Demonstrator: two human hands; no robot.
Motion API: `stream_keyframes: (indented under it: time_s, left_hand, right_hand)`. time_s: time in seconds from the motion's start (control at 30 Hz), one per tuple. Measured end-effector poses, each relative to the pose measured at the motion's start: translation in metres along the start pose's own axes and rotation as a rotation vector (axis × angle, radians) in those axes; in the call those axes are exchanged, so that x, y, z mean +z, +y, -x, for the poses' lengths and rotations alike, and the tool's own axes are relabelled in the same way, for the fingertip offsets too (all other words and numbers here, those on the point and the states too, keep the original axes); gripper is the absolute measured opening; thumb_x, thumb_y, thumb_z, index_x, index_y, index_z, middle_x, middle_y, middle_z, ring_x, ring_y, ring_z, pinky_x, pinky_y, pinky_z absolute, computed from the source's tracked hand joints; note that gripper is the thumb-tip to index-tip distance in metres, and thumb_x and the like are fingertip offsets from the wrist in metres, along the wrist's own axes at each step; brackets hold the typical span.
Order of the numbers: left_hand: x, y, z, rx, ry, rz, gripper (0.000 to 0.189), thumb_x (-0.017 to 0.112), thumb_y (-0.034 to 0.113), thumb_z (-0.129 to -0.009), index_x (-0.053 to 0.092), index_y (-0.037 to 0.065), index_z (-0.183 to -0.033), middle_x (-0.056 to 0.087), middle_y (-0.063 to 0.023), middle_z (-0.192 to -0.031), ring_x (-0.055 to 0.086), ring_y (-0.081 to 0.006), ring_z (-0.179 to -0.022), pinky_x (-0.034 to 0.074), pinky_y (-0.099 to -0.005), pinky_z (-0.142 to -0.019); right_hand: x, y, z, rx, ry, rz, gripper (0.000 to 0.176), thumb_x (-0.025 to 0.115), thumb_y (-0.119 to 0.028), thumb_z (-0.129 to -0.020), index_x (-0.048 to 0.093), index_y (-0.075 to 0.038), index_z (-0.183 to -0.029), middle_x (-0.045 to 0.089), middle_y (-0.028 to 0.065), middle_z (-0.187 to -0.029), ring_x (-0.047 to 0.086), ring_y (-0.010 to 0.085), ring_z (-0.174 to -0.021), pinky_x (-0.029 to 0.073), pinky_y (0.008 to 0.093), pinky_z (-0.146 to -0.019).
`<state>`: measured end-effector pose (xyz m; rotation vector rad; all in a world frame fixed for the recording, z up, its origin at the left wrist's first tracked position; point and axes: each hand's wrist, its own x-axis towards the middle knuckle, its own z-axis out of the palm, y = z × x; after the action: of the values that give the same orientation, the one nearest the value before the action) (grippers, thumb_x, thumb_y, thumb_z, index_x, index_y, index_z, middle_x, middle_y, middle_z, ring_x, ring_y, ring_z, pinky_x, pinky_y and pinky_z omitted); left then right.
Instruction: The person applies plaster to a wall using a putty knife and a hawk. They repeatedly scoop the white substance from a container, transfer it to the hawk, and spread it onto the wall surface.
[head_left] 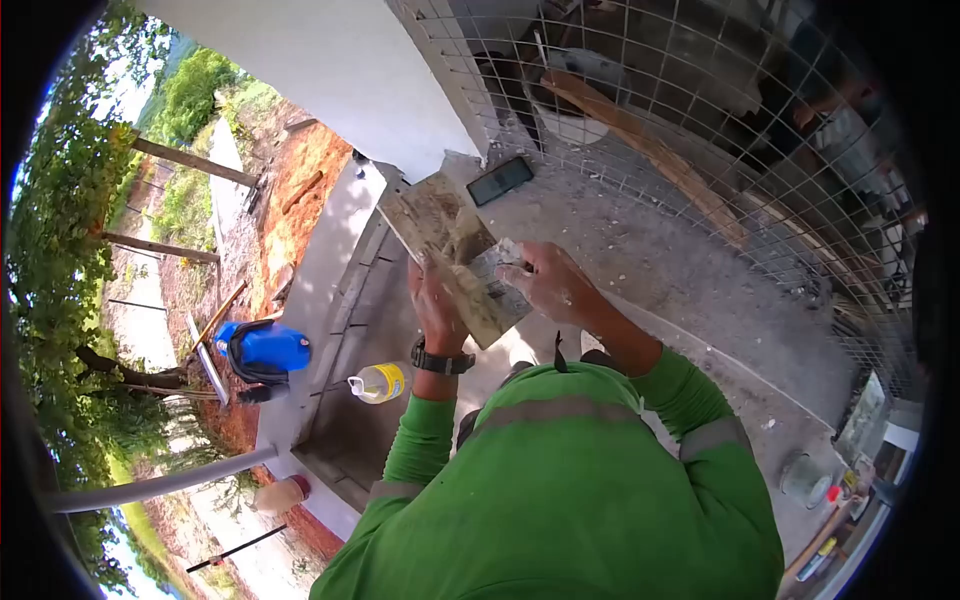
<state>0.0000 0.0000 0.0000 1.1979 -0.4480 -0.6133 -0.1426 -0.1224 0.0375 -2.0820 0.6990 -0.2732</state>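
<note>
My left hand [437, 303] wears a watch and grips a flat rectangular board [412, 212] by its near-left side, with the fingers partly hidden under it. Pale beige paste [466, 240] is smeared and heaped on the board's upper face. Closed around a small putty knife [498, 258], my right hand [552, 284] holds the pale, coated blade against or just over the paste; contact is hard to make out. A dark phone [500, 181] lies on the concrete ledge beyond the board.
Wire mesh [660, 90] with a wooden plank [640, 150] behind it runs along the upper right. Left are a yellow-labelled bottle [378, 382] and a blue jug [270, 347]. A glass jar [803, 478] and tools are at lower right. A white wall [340, 70] rises ahead.
</note>
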Motion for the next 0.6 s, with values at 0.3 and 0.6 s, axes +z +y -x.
stream_keyframes:
  time_s: [0.3, 0.6]
  left_hand:
    - [0.023, 0.003, 0.006, -0.209, -0.023, 0.191, 0.051, 0.036, 0.036, -0.106, 0.042, 0.001, -0.142, 0.055, -0.0133, -0.133, 0.058, -0.0242, -0.118, 0.048, -0.0384, -0.101]
    - [0.018, 0.039, 0.042, -0.213, 0.117, 0.059, 0.055, 0.039, 0.041, -0.104, 0.042, 0.002, -0.143, 0.055, -0.0125, -0.136, 0.058, -0.0271, -0.118, 0.047, -0.0404, -0.102]
  right_hand:
    - [-0.068, 0.027, -0.038, 0.002, -0.174, -1.469, 0.025, 0.071, -0.011, -0.089, 0.066, 0.001, -0.110, 0.070, 0.0049, -0.101, 0.067, 0.0144, -0.087, 0.053, 0.0297, -0.080]
    - [-0.158, -0.107, -0.186, -0.634, 0.165, -1.839, 0.016, 0.074, -0.006, -0.083, 0.060, -0.006, -0.091, 0.064, 0.0054, -0.087, 0.063, 0.0143, -0.072, 0.053, 0.0301, -0.062]
